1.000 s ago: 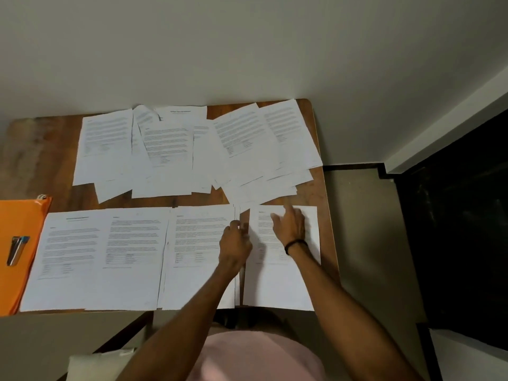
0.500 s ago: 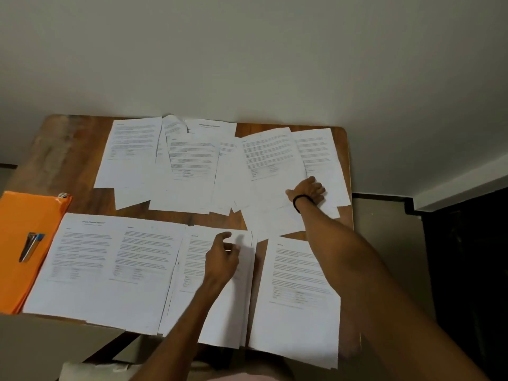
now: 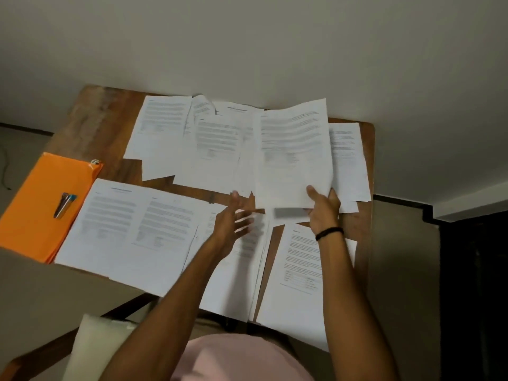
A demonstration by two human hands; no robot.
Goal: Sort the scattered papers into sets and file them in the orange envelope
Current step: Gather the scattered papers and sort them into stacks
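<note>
Though blurred in places, plainly a wooden table [image 3: 90, 127], pushed against a bare grey wall [image 3: 247, 42] at 12 o'clock. Grey floor [image 3: 404, 270] at 9 and 3 o'clock, black skirting along the wall's foot, a dark opening [image 3: 472, 270] at 4 o'clock. Thin cable [image 3: 4, 171] on the floor at 9.

Across the far half, 11 to 1 o'clock: scattered papers [image 3: 162, 127], overlapping. Along the near edge, 7 to 5 o'clock: near row [image 3: 115, 229] of sheets and stacks side by side, hanging over the edge. At 9 o'clock: envelope [image 3: 35, 215], flat at the table's left edge, touching the row's leftmost sheet, with blurred pens [image 3: 64, 204] on top.

Toward 3 o'clock: right hand [image 3: 324, 213], black wristband [image 3: 330, 232], pinching the near edge of a sheet [image 3: 294, 160], thumb on top; sheet held up, tilted, hiding papers behind. At centre: left hand [image 3: 233, 224], fingers spread, gripping nothing, over the row's third stack; contact cannot be told. Forearms across the near row, covering print. At 6 o'clock, pink shirt [image 3: 242, 358]; at 7, pale cushion [image 3: 93, 347].
</note>
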